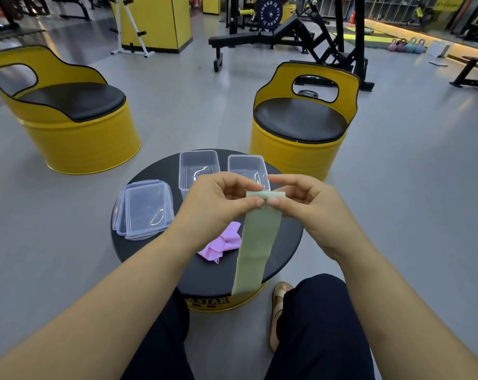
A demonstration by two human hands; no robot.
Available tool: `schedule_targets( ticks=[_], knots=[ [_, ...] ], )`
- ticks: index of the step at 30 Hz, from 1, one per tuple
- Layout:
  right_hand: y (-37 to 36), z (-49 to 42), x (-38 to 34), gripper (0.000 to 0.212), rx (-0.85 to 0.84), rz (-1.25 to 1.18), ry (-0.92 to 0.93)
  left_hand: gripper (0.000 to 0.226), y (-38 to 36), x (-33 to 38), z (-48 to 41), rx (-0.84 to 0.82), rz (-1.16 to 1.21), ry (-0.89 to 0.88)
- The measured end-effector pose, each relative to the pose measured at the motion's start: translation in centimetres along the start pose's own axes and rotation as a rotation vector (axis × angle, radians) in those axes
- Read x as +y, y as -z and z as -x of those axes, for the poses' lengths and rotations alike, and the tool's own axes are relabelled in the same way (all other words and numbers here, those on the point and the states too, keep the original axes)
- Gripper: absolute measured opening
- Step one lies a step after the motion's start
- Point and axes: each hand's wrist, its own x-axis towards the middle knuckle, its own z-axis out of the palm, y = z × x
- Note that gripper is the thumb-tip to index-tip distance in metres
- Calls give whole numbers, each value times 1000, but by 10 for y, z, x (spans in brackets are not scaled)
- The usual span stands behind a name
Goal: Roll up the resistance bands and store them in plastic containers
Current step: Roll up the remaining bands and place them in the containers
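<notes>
A pale green resistance band (pixel 255 242) hangs down over the round black table (pixel 155 171), its top end rolled a turn or two. My left hand (pixel 218 198) pinches the left end of that small roll and my right hand (pixel 300 198) pinches the right end, thumbs meeting in the middle. A crumpled pink band (pixel 221 244) lies on the table beneath my left wrist. Two open clear plastic containers (pixel 198 167) (pixel 247 165) stand side by side at the table's far edge, partly hidden by my hands.
Clear lids (pixel 146 208) are stacked on the table's left side. Yellow barrel chairs stand at far left (pixel 76 133) and far right (pixel 298 149). My knees and a sandalled foot (pixel 277 314) are below the table. Gym benches and weights fill the background.
</notes>
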Motion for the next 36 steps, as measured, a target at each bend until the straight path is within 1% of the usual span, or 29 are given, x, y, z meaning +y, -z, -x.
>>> schedule_targets(
  ticks=[2,5,10,13,18,19,25,28,32,34,36],
  knots=[
    [-3,1,2,33,-3,21,-1,18,-1,0,1,8,-4,-20],
    [-7,0,2,31,3,-11,12,18,-2,-2,0,30,6,-48],
    [-6,-1,3,29,7,-48,16,21,-2,-4,0,58,41,-47],
    [-4,-2,4,28,-11,-86,7,22,0,-4,1,26,42,-19],
    [-2,-1,4,17,-18,-105,16,13,1,-5,2,-18,63,71],
    [-2,-1,4,17,-19,-100,20,12,2,-5,2,-27,75,79],
    [-4,-2,4,22,-28,-124,32,14,4,-4,2,-5,66,33],
    [-5,-2,3,25,-31,-121,34,13,2,-3,3,18,98,11],
    [-6,0,4,35,-44,-61,5,18,2,-4,2,63,109,-22],
    [-9,0,5,33,-21,-73,-3,21,1,-5,2,75,113,-36],
    [-11,0,5,25,-6,-95,0,21,0,-4,2,79,111,-43]
  ],
)
